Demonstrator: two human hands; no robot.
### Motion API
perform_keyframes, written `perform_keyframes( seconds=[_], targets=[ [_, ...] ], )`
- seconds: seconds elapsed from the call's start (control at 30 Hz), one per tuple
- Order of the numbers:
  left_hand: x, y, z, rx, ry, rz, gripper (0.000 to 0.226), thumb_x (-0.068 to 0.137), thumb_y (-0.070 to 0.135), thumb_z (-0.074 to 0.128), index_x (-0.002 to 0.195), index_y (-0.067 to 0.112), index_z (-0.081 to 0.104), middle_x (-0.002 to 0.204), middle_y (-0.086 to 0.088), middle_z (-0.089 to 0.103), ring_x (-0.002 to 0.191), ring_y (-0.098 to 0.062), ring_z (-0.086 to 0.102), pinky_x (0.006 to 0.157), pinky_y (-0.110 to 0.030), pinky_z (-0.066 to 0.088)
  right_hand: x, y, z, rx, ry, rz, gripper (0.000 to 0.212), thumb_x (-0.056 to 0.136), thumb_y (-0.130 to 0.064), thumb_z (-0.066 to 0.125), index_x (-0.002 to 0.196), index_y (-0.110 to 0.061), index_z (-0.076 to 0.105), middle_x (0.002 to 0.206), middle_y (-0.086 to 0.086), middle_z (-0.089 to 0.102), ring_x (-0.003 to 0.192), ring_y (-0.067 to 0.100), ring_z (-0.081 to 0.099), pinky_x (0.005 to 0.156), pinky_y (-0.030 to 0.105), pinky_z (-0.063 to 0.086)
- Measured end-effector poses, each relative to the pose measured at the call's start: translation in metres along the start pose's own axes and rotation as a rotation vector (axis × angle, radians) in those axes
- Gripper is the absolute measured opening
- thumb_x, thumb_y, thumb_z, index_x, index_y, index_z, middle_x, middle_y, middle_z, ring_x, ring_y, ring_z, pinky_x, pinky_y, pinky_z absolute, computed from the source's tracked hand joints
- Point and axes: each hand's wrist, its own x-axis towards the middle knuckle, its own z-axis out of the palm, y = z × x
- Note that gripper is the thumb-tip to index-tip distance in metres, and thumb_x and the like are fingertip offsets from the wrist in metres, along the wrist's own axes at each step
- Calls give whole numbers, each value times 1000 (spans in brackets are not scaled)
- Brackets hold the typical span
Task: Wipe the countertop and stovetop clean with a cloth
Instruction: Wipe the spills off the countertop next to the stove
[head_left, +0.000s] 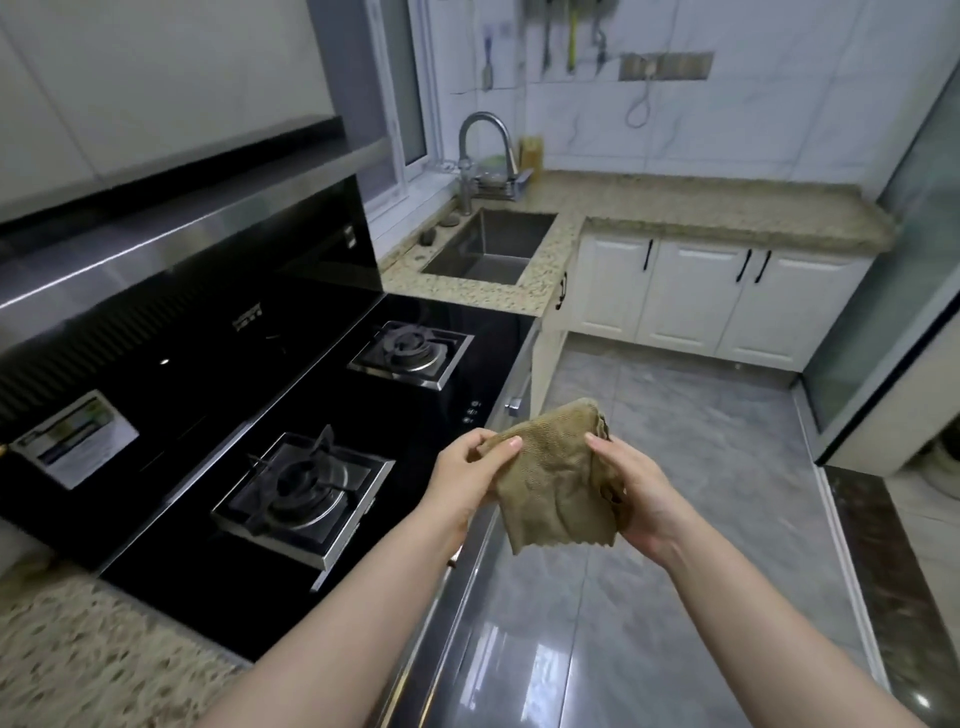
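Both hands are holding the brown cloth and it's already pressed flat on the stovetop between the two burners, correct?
Not quite. Both the left hand and right hand do hold the brown cloth, but the head view shows it hanging in the air in front of the stovetop edge, over the floor, not pressed on the glass between the burners.

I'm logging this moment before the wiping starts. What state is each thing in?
cloth: held up in the air, partly folded, touching no surface
left hand: pinches the cloth's left edge
right hand: grips the cloth's right side
near burner: unlit, no pot
far burner: unlit, no pot
faucet: no water visible
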Motion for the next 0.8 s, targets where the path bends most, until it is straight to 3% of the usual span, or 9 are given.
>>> perform_keyframes(
  seconds=[0.1,0.3,0.47,0.57,0.7,0.8],
  targets=[
    [27,5,24,24,-13,-9,9,90,25,76,86,17,73,84,-1,72,81,-16,68,85,-40,57,15,-17,-25,-1,29,-29,22,99,-17,65,117,-6,73,114,15,76,103,27,74,91,41,57],
    [77,21,77,40,-2,4,10,89,20,76,89,10,73,85,-3,72,80,-14,69,67,-25,55,55,-53,-74,3,90,-76,19,101,-13,62,114,-3,71,118,22,73,98,26,73,93,42,57],
    [122,31,126,88,30,25,8,89,21,77,89,13,75,84,0,75,80,-12,70,68,-24,54,87,-85,-117,-4,107,-105,25,101,-12,61,121,3,67,120,23,71,101,27,71,92,41,56],
    [143,34,150,96,36,33,11,91,18,75,96,7,75,90,-4,75,83,-12,69,64,-18,55,102,-101,-137,-4,116,-110,22,101,-12,62,119,-1,69,117,19,74,97,24,73,83,36,59],
    [172,38,176,116,43,42,15,92,16,73,102,5,74,92,-3,73,76,-4,68,56,-11,50,125,-121,-161,-46,142,-127,19,101,-12,62,117,-5,71,116,18,75,100,27,73,92,42,57],
    [197,42,192,130,34,45,17,93,16,72,106,5,74,93,-2,72,78,-4,65,58,-9,49,141,-137,-173,-112,183,-145,18,101,-11,62,116,-7,72,113,16,76,97,25,74,82,36,58]
  ],
)
